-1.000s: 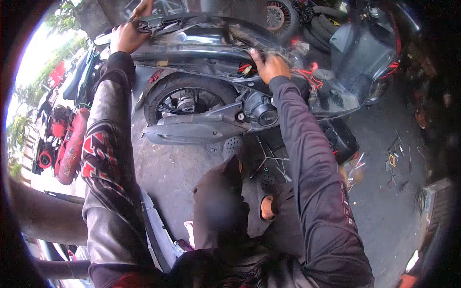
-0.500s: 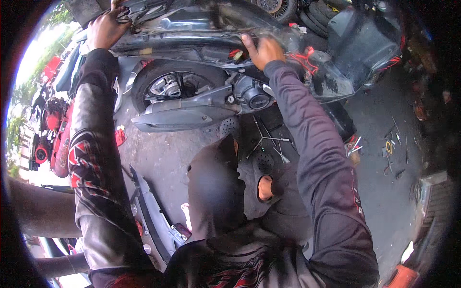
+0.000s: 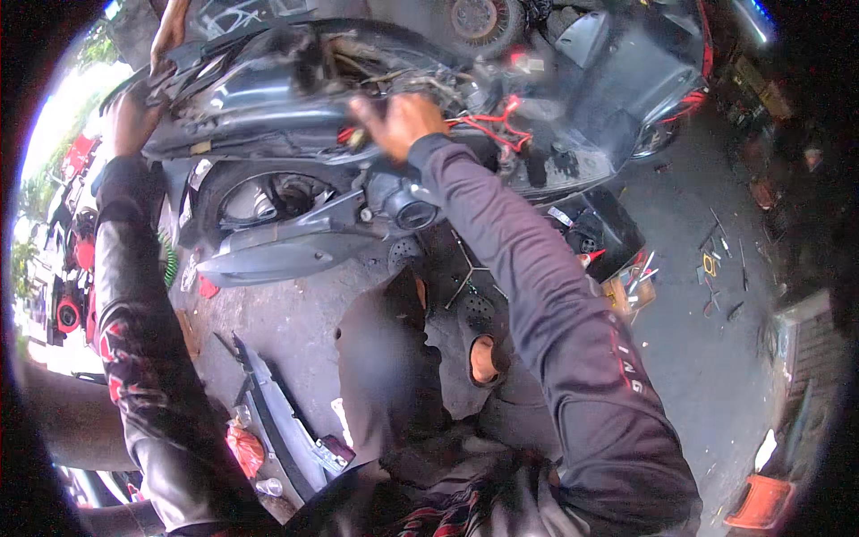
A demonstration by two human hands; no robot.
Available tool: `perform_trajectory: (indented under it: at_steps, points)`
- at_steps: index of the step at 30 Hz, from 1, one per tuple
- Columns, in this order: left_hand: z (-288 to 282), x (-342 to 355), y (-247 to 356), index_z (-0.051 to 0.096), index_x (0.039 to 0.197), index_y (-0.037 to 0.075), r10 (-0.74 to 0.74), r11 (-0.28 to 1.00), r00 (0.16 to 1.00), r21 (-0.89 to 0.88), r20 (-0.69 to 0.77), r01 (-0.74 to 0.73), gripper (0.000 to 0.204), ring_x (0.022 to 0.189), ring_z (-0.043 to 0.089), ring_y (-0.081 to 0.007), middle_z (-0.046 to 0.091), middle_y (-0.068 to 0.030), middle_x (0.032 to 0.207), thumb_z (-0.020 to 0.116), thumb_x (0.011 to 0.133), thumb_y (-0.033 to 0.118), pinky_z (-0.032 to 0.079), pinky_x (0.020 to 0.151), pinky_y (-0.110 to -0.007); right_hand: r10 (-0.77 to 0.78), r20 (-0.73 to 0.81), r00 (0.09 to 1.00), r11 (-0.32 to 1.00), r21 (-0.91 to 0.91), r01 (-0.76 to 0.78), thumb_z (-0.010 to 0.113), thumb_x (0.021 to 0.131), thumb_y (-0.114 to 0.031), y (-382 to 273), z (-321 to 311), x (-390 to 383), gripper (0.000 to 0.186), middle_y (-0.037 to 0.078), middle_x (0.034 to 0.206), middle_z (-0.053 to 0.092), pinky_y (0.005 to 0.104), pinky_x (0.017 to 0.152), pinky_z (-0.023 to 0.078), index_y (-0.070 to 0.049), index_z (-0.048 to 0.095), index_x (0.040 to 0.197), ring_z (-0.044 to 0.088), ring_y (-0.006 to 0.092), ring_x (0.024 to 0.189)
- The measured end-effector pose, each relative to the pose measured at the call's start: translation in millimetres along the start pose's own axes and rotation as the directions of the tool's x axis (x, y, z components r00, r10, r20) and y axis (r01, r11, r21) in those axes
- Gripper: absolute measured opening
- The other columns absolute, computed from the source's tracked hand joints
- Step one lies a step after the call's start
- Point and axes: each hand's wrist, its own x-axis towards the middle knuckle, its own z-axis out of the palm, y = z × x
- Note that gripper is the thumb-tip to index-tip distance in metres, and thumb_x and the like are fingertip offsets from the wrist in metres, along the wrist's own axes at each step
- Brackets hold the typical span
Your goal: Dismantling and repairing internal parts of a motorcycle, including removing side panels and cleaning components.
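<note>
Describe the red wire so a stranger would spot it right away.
Look for the dark scooter across the upper part of the view, and the right hand over its body. Just right of that hand is the wire. Its bright red, angular bends set it apart from the scooter's dark parts.

A grey floor (image 3: 689,385) lay half-lit
Daylight (image 3: 67,103) and greenery (image 3: 97,49) showed at left; the right was dark.

The glossy dark scooter (image 3: 259,98) stands side-on, rear end leftward
</note>
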Motion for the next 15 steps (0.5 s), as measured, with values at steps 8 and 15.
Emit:
perform_trajectory:
  at_steps: [8, 15]
  points:
    - [18.9, -11.7, -8.6, 0.062, 0.112, 0.001, -0.064, 0.992, 0.996, -0.102, 0.066, 0.07, 0.045, 0.097, 0.064, -0.0306, 0.065, -0.0191, 0.105, 0.071, 0.077, 0.028, 0.048, 0.083, -0.039, -0.113, -0.064, 0.992, 0.991, 0.063, 0.117, 0.031, 0.082, -0.078, 12.4, 15.1, 2.7, 0.09, 0.025, 0.074, 0.066, 0.046, 0.072, 0.053, 0.003, 0.068, 0.069, 0.066, 0.0369, 0.076]
    - [7.2, -2.2, 6.3, 0.063, 0.111, 0.003, -0.091, 0.993, 0.991, -0.072, 0.102, 0.098, 0.046, 0.097, 0.063, -0.0342, 0.064, -0.0202, 0.107, 0.07, 0.076, 0.031, 0.048, 0.083, -0.041, -0.19, -0.092, 0.978, 0.972, 0.122, 0.2, 0.027, 0.086, -0.074, 28.3, 10.3, 5.0, 0.086, 0.022, 0.087, 0.067, 0.0443, 0.078, 0.052, 0.002, 0.067, 0.085, 0.065, 0.035, 0.087]
